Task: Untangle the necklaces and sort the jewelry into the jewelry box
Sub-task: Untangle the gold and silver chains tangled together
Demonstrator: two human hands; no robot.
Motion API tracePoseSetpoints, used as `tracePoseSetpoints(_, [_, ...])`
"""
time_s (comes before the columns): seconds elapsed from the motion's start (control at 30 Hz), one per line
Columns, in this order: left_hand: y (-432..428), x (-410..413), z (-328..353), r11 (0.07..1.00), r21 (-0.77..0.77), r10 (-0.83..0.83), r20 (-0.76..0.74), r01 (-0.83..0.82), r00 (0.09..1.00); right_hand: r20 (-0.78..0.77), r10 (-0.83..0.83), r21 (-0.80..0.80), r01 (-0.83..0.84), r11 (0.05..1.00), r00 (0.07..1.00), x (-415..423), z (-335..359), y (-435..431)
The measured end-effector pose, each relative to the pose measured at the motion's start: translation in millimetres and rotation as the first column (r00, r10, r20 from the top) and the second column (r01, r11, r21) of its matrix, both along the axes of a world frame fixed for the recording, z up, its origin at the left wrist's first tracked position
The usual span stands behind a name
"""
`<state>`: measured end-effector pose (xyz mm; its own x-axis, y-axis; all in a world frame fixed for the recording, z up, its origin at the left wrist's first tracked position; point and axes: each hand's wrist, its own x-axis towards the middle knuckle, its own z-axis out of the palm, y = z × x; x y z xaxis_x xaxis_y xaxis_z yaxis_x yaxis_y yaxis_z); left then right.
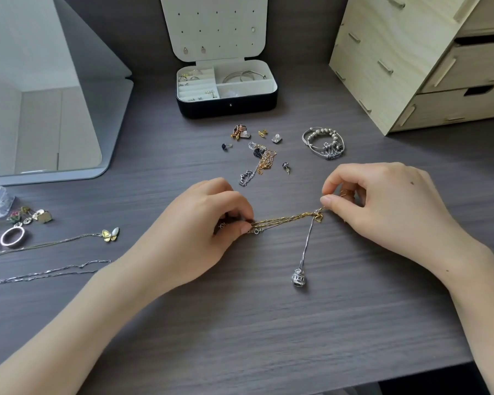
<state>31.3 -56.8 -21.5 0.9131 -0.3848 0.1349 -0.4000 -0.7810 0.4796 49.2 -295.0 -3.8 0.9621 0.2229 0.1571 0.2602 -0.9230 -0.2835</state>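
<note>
A tangle of gold and silver necklace chains point(285, 219) is stretched low over the dark table between my hands. My left hand point(211, 223) pinches its left end and my right hand point(382, 203) pinches the right end. A silver chain drops from the right end to a round silver pendant point(298, 279) lying on the table. The jewelry box point(226, 105) stands open at the back with rings and bangles in its compartments. A second small tangle of chains point(258, 163) lies between the box and my hands.
Loose earrings point(241, 133) and beaded silver bracelets point(324, 142) lie in front of the box. At the left lie a butterfly necklace point(110, 234), a silver chain point(46, 273), an oval ring pendant point(12, 237) and a mirror point(40, 89). A wooden drawer unit point(411, 61) stands back right.
</note>
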Motion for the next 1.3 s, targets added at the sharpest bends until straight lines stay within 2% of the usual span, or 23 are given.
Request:
tracePoseSetpoints(0.23, [-4, 9, 9, 0.995, 0.095, 0.028, -0.144, -0.014, 0.989, -0.028, 0.006, 0.015, -0.006, 1.000, 1.000, 0, 0, 0])
tracePoseSetpoints(0.43, [-6, 11, 13, 0.991, 0.135, 0.046, -0.174, -0.023, 0.984, -0.019, 0.002, 0.025, -0.001, 1.000, 1.000, 1, -2, -1])
tracePoseSetpoints(0.6, [-4, 10, 18, 0.994, 0.016, 0.113, -0.216, -0.112, 0.970, -0.012, 0.000, 0.022, 0.000, 1.000, 1.000, 0, 1, -2])
tracePoseSetpoints(0.73, [-5, 13, 18, 0.975, -0.172, 0.090, -0.280, -0.142, 0.956, -0.012, 0.014, 0.012, -0.014, 1.000, 1.000, 0, 1, -1])
tracePoseSetpoints(0.97, [-10, 21, 11, 0.943, -0.277, 0.124, -0.217, -0.183, 0.968, -0.016, 0.014, 0.004, -0.014, 1.000, 1.000, 0, 2, -2])
tracePoseSetpoints(1.13, [-16, 26, 17, 0.828, -0.481, 0.119, -0.352, -0.288, 0.929, -0.019, 0.013, -0.013, -0.013, 1.000, 1.000, 0, 1, -2])
tracePoseSetpoints(1.3, [-18, 24, 24, 0.692, -0.574, 0.108, -0.517, -0.437, 0.849, -0.012, 0.006, -0.006, -0.006, 1.000, 1.000, 1, 0, -3])
